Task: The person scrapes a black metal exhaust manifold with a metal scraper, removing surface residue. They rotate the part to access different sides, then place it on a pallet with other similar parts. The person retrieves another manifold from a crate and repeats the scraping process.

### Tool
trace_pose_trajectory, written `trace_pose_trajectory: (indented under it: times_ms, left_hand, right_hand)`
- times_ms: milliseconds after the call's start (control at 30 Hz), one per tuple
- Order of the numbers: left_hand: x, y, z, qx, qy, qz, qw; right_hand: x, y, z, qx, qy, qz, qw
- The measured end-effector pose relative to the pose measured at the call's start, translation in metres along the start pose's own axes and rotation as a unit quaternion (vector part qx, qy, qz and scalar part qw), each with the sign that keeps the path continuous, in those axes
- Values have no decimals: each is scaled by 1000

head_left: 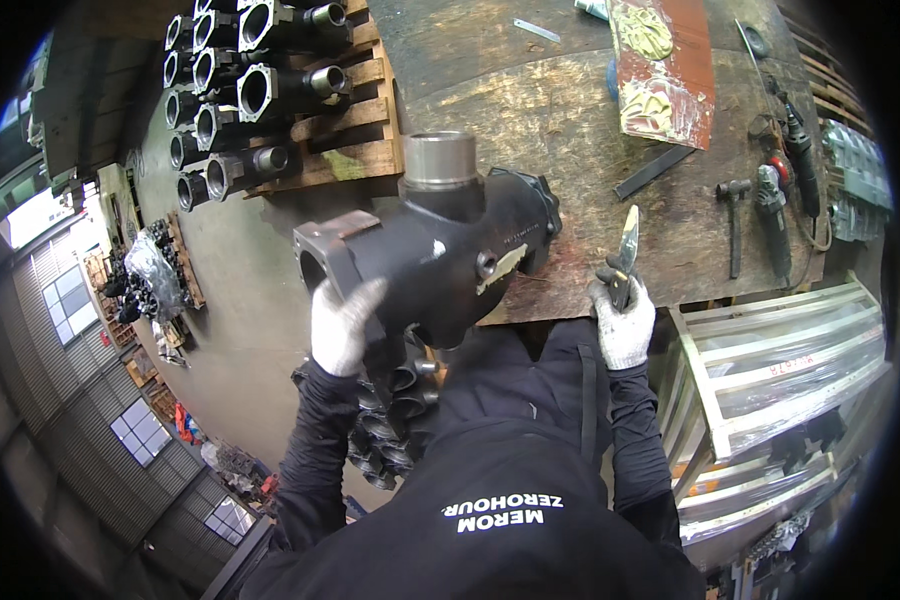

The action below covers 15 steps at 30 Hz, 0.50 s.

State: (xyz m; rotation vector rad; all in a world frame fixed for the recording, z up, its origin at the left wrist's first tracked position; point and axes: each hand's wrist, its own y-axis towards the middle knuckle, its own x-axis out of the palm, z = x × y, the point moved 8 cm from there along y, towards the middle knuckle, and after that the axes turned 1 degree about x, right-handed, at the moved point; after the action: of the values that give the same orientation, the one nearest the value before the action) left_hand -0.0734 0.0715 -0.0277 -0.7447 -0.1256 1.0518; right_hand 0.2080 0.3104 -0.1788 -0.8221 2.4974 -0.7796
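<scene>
Left hand (342,325) grips the black pipe casting (435,255), which overhangs the workbench (530,110) front edge. Right hand (622,322) holds what appear to be pliers (625,250) over bare bench surface.

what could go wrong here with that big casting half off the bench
The black casting overhangs the workbench edge, steadied only by the gloved left hand; it could tip onto the legs. The right hand holds a pointed tool blade-up, which could slip and cut.
</scene>
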Motion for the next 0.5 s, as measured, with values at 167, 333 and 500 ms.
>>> trace_pose_trajectory:
  times_ms: [167, 333, 500]
  left_hand:
    - [-8, -41, -32, -10, 47, -15, 999]
    - [8, -74, -50, -21, 88, -83, 992]
    - [29, -95, -52, 51, 123, -129, 983]
  right_hand:
    - [34, 19, -22, -64, 59, -40, 995]
    - [68, 42, -42, -49, 77, -87, 992]
    - [82, 57, -34, 25, 125, -135, 983]
